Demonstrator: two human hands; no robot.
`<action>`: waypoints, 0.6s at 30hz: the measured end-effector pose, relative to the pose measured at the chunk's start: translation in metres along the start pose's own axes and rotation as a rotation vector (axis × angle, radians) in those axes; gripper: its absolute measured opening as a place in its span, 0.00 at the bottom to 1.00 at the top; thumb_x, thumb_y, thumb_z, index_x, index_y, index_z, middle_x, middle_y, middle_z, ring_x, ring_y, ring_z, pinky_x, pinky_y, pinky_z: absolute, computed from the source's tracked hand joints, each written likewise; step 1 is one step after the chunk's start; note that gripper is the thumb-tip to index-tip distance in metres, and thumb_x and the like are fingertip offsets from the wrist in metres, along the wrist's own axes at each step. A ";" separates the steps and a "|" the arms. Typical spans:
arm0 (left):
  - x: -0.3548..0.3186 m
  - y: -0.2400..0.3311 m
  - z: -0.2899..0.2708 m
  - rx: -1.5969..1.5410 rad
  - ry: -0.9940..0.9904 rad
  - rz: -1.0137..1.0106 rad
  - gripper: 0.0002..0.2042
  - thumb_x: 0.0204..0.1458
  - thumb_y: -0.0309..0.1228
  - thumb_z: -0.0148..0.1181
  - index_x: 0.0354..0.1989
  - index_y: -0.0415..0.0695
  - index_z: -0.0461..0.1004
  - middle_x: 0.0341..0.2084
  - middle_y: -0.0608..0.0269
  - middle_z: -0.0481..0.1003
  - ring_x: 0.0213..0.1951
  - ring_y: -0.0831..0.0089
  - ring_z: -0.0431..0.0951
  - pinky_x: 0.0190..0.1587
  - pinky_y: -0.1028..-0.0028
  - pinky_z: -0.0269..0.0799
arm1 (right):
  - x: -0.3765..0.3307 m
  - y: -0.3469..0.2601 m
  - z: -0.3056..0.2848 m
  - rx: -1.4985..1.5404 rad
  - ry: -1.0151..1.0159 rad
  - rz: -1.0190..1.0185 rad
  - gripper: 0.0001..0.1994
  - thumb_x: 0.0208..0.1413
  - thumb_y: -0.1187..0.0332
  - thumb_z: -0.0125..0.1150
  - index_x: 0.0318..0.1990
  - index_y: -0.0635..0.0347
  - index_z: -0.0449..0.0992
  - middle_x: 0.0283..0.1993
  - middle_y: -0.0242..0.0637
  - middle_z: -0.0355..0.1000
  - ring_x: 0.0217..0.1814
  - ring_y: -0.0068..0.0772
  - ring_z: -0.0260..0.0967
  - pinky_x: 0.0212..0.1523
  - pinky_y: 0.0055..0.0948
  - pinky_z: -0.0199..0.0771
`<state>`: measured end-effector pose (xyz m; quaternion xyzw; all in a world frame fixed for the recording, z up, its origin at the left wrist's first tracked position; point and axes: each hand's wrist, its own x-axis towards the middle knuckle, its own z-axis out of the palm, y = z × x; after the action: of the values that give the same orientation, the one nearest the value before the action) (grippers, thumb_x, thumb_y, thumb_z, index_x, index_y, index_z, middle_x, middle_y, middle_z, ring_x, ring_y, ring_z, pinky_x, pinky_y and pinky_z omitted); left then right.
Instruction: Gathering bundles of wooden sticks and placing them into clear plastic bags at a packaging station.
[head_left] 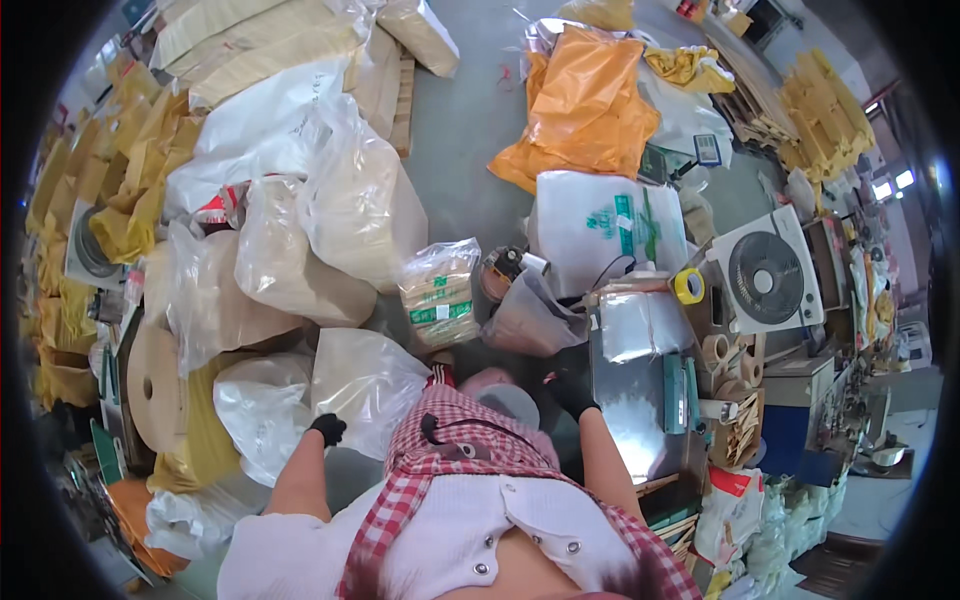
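My left hand (328, 430), in a black glove, is at the lower left with its fingers curled. It is beside a clear plastic bag (365, 385) over a pale brown block-shaped bundle; whether it grips the film I cannot make out. My right hand (573, 394), also black-gloved, hangs by the left edge of a metal-topped worktable (632, 440), its fingers loosely stretched out. Nothing shows in it. Ahead between the hands stand a bagged bundle with a green label (442, 305) and a translucent plastic bag (533, 315).
Large plastic-wrapped paper rolls (365, 215) crowd the left. A white wrapped block (580, 225) stands ahead, orange sheeting (590, 105) behind it. On the right are a box fan (768, 272), yellow tape (689, 286), a green tool (680, 393) and brown rolls (715, 348).
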<state>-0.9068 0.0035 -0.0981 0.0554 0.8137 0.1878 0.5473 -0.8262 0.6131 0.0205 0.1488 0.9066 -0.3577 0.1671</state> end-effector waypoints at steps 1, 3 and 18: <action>0.011 0.023 -0.027 -0.229 0.106 -0.094 0.11 0.50 0.34 0.50 0.28 0.38 0.74 0.19 0.52 0.75 0.19 0.65 0.76 0.24 0.66 0.73 | 0.005 0.017 -0.009 -0.015 0.089 0.049 0.13 0.54 0.59 0.51 0.34 0.58 0.77 0.36 0.46 0.74 0.42 0.51 0.71 0.43 0.41 0.70; 0.031 0.058 -0.082 -0.417 0.423 -0.111 0.09 0.50 0.32 0.51 0.31 0.39 0.72 0.21 0.54 0.75 0.22 0.68 0.77 0.23 0.68 0.72 | -0.001 0.049 -0.021 -0.172 0.258 0.218 0.15 0.53 0.58 0.49 0.33 0.60 0.76 0.36 0.49 0.74 0.42 0.53 0.71 0.43 0.45 0.70; 0.027 0.140 -0.099 -0.530 0.234 -0.105 0.08 0.51 0.35 0.58 0.33 0.43 0.71 0.24 0.60 0.76 0.24 0.72 0.77 0.26 0.72 0.72 | -0.034 0.183 0.100 -0.331 -0.335 0.185 0.17 0.53 0.57 0.48 0.39 0.57 0.79 0.44 0.51 0.74 0.49 0.48 0.72 0.48 0.42 0.72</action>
<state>-1.0240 0.1163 -0.0380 -0.1536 0.7956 0.3706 0.4540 -0.7045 0.6661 -0.1438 0.1404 0.8950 -0.2074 0.3690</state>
